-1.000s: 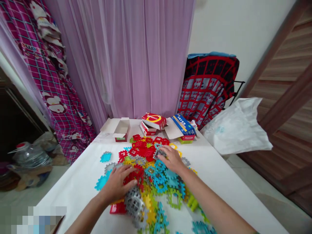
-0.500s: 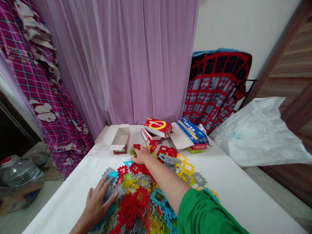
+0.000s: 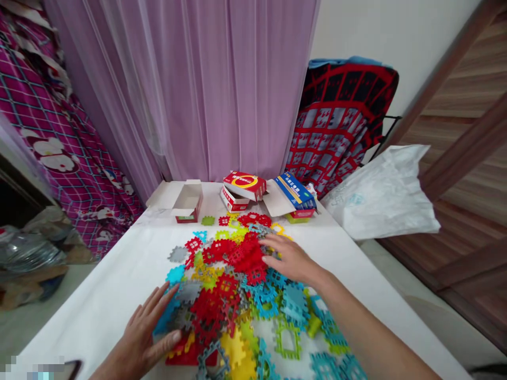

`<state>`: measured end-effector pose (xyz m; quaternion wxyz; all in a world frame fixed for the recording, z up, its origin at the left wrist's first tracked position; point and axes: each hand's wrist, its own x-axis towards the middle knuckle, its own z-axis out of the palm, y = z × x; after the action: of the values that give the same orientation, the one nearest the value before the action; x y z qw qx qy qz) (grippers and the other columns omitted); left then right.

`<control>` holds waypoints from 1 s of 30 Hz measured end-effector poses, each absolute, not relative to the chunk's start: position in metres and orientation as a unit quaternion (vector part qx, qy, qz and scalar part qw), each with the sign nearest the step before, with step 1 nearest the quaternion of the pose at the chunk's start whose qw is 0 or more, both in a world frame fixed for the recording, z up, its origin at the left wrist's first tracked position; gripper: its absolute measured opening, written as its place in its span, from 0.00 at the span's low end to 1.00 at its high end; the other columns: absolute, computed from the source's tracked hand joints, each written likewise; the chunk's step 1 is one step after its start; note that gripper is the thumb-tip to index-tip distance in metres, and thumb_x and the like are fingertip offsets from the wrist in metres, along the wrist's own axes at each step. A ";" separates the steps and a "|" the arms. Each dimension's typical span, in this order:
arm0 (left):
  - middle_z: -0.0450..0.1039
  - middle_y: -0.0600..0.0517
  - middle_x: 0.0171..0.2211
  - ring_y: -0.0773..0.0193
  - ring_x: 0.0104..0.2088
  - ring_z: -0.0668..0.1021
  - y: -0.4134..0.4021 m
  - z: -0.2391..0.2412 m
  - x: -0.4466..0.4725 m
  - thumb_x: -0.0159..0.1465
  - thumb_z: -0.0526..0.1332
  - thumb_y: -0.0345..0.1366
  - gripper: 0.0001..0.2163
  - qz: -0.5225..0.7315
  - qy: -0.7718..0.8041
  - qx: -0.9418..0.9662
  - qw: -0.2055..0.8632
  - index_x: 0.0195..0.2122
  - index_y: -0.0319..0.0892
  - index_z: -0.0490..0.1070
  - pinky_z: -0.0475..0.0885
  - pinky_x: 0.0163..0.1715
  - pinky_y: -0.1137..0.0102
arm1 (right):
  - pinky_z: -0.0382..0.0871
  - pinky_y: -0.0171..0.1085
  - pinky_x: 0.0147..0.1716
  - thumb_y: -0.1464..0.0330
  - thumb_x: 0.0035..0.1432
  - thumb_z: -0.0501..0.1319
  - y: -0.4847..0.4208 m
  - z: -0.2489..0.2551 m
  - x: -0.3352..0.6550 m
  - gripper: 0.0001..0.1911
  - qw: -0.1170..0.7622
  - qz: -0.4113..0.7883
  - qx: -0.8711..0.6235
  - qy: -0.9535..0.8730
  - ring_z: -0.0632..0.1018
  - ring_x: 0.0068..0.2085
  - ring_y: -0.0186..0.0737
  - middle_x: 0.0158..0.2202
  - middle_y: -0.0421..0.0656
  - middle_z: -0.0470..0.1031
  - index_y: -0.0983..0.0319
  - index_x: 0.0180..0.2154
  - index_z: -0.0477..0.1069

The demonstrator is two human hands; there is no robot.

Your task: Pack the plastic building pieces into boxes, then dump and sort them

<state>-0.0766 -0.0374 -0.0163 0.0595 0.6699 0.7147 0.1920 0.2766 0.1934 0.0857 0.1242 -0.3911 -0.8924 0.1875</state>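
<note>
A spread heap of plastic interlocking building pieces with toothed edges lies in front of me, in red, blue, yellow, green and grey. My left hand [image 3: 144, 330] rests open at the heap's left edge, fingers spread, beside a grey piece [image 3: 190, 291] and blue ones. On the far right side of the heap, my right hand [image 3: 291, 258] reaches over red pieces [image 3: 249, 253] with its fingers stretched out and apart. Neither hand appears to grip a piece. Yellow pieces [image 3: 240, 353] and a green frame-shaped piece [image 3: 288, 338] lie nearer to me.
At the table's [image 3: 119, 295] far edge stand an open box [image 3: 188, 203], a red box [image 3: 245, 184] on another box, and a blue box [image 3: 295, 191] with its flap out. A white plastic bag [image 3: 384, 195] sits to the right. A purple curtain [image 3: 222, 95] hangs behind.
My right hand has drawn back from the far end of the heap and moved right. More pieces at the near right are uncovered. The view has shifted; my left hand stays at the left edge.
</note>
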 end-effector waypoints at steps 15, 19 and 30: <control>0.61 0.38 0.65 0.42 0.65 0.64 -0.035 -0.002 0.031 0.56 0.64 0.52 0.42 0.162 0.700 0.685 0.119 0.69 0.47 0.49 0.50 0.64 0.38 | 0.63 0.50 0.61 0.55 0.58 0.61 0.138 0.025 0.256 0.38 0.247 0.303 -0.430 -0.814 0.69 0.62 0.52 0.63 0.51 0.66 0.59 0.66 0.56; 0.62 0.37 0.65 0.41 0.64 0.65 -0.014 0.013 0.051 0.54 0.67 0.46 0.43 0.143 0.691 0.697 0.128 0.68 0.44 0.51 0.52 0.63 0.38 | 0.69 0.44 0.55 0.59 0.60 0.61 0.164 0.056 0.197 0.38 0.193 0.453 -0.362 -0.791 0.76 0.54 0.45 0.60 0.50 0.70 0.58 0.67 0.53; 0.49 0.44 0.70 0.41 0.68 0.56 -0.083 0.017 0.024 0.53 0.65 0.57 0.48 0.094 0.638 0.758 0.094 0.70 0.57 0.40 0.52 0.63 0.37 | 0.57 0.56 0.63 0.52 0.53 0.65 0.105 0.053 0.343 0.39 0.176 0.291 -0.367 -0.866 0.64 0.65 0.56 0.65 0.52 0.63 0.57 0.64 0.63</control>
<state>0.0241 -0.0831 0.0166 0.0943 0.7582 0.6383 0.0942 0.3429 0.1050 0.0532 0.1757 -0.3666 -0.8660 0.2912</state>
